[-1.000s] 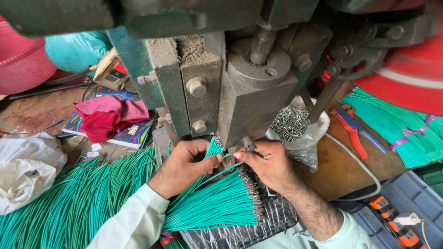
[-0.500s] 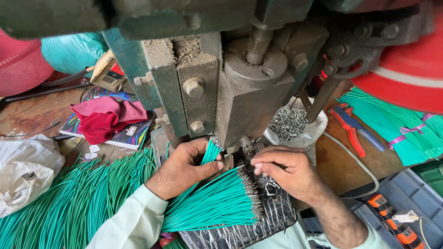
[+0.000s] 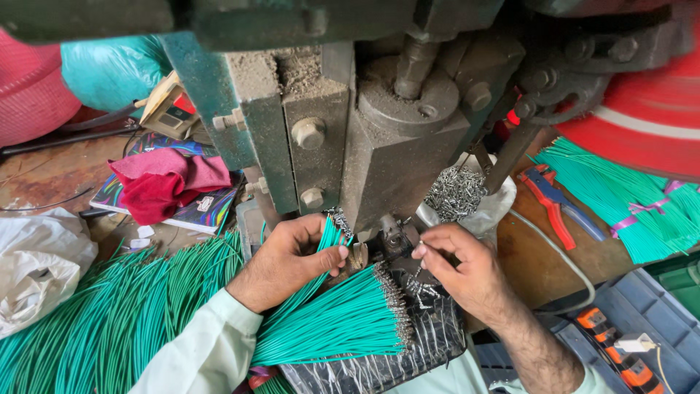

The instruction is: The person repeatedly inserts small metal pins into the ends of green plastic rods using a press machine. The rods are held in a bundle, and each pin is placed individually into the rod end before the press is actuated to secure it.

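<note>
My left hand [image 3: 288, 260] grips a small bunch of green wires [image 3: 329, 244] and holds their ends up under the grey press machine [image 3: 379, 138]. My right hand [image 3: 467, 273] is just right of the press die, its fingertips pinched on a small metal terminal [image 3: 425, 249]. Between the hands lies a fanned bundle of green wires with metal tips [image 3: 343, 321], resting on a black plastic sheet [image 3: 394, 357].
A big heap of loose green wires [image 3: 102, 321] lies at the left. A pile of metal terminals [image 3: 456, 191] sits on white plastic behind the press. Red-and-blue pliers [image 3: 558, 211], tied green wire bundles [image 3: 627, 204], a red cloth [image 3: 164, 182] and a blue tray [image 3: 642, 335] surround the press.
My right hand drew back from the die to the right and lower, then pinched a terminal near it. The left hand kept its wires at the press.
</note>
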